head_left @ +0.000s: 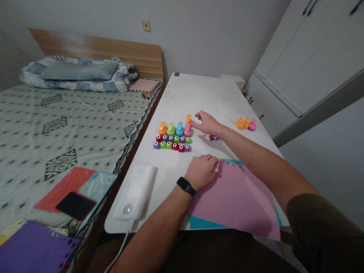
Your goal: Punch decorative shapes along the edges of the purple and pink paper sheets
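My left hand (201,171), with a black band on its wrist, rests at the upper left corner of a pink paper sheet (233,197), its fingers closed on the paper. Blue and green sheets show from under the pink one. Farther back, my right hand (207,122) reaches over the table with thumb and fingers apart and nothing between them. Its fingertips are beside an orange craft punch (189,120), just behind a pink craft punch (187,130). Small colourful paper cutouts (212,137) lie below my right wrist.
Rows of small craft punches (172,145) stand left of my hands, behind a white power bank (135,193) with a cable. More orange and pink punches (245,123) sit at the table's right. A phone (75,205) and purple paper (36,248) lie on the bed (93,125).
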`<state>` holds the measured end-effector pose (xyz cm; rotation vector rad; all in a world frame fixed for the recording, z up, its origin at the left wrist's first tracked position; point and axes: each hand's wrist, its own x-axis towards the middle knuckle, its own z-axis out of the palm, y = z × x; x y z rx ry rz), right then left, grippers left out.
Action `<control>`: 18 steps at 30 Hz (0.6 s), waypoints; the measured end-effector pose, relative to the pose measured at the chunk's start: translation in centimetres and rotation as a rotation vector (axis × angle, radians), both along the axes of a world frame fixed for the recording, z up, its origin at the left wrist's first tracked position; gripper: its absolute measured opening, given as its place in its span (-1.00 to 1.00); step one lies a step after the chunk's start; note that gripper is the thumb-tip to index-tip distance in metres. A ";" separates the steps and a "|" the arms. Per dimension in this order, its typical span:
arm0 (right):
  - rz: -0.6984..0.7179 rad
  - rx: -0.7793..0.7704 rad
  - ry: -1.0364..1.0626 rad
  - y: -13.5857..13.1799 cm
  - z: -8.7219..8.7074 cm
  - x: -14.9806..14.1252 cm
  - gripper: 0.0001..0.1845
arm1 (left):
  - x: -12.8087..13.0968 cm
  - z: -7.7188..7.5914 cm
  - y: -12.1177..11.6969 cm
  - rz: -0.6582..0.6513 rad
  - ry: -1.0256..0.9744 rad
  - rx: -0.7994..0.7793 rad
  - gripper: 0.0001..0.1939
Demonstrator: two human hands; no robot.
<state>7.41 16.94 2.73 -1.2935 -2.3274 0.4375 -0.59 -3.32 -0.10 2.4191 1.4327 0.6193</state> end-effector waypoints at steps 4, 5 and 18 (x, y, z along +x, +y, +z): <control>-0.002 -0.023 0.013 0.0 -0.3 0.0 -0.47 | -0.2 0.0 0.0 -0.002 -0.019 -0.011 -0.81; -0.003 -0.028 0.015 0.0 -0.3 0.0 -0.47 | -0.1 0.0 0.0 -0.022 0.015 0.005 -0.81; -0.008 -0.035 0.035 0.4 -0.7 -0.3 -0.52 | 0.2 -0.1 -0.1 -0.056 0.087 0.058 -0.78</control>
